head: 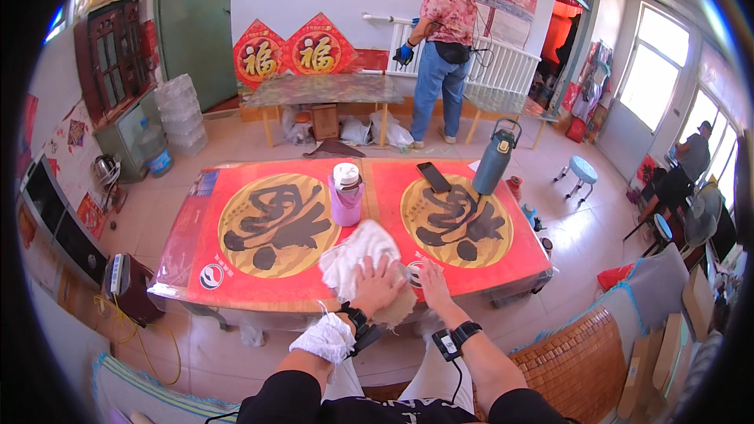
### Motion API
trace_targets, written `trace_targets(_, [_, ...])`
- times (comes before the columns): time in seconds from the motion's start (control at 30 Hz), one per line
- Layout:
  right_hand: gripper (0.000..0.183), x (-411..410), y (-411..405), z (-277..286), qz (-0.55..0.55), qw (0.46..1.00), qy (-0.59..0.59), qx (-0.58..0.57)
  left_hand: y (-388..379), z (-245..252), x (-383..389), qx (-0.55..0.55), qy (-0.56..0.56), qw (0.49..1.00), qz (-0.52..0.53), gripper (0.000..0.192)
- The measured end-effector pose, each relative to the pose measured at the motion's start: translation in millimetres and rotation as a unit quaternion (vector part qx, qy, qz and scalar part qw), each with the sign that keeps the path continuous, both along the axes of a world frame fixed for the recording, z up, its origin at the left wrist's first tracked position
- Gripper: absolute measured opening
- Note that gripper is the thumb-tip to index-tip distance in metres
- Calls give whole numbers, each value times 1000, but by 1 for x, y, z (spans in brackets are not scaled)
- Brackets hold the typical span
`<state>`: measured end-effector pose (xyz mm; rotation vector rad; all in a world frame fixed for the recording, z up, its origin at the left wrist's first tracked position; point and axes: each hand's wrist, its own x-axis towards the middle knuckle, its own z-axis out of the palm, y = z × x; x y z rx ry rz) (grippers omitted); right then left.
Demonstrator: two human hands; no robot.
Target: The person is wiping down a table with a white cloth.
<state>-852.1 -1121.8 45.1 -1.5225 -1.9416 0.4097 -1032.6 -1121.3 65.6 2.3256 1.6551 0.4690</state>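
Note:
My left hand (378,286) lies on a crumpled white cloth (360,253) near the front edge of the low table (283,306), its fingers spread. Under my palm the cloth has a beige part (396,310). To its right, my right hand (433,282) rests at the table's front edge, with no object visible in it. Red printed sheets (377,185) with black characters on gold circles cover the tabletop beneath a clear layer. Beyond the cloth stands a white-lidded bottle in a purple sleeve (345,203). A dark smartphone (434,177) and a blue-grey flask (495,162) are farther right.
Across the room, a person (446,41) stands by a white radiator (500,62) and a long low table (330,89). A blue-topped stool (582,169) is to the right. More people (689,156) are by the windows. A yellow cable (138,341) crosses the floor at left.

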Motion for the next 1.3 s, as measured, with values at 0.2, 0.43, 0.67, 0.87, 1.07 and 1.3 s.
trace_targets(0.2, [51,-24,-22,43,-115,990,-17,84,3,2,-83,149,-27,985,80,55])
trace_targets(0.43, [54,-105,-21,42,11,983,-172,71,-34,-1,-163,10,96,969,226,55])
trace_targets(0.67, [50,-59,-4,46,116,954,-262,84,-32,1,-168,17,128,959,254,56])
trace_targets(0.87, [41,101,28,64,-90,903,-420,-8,-41,-1,-173,6,137,957,256,56])
trace_targets(1.07, [52,194,50,42,-426,834,-326,-130,-46,5,-166,-2,164,954,249,57])
trace_targets(1.3, [57,52,132,56,-290,905,-301,-81,-45,7,-167,1,167,954,250,56])
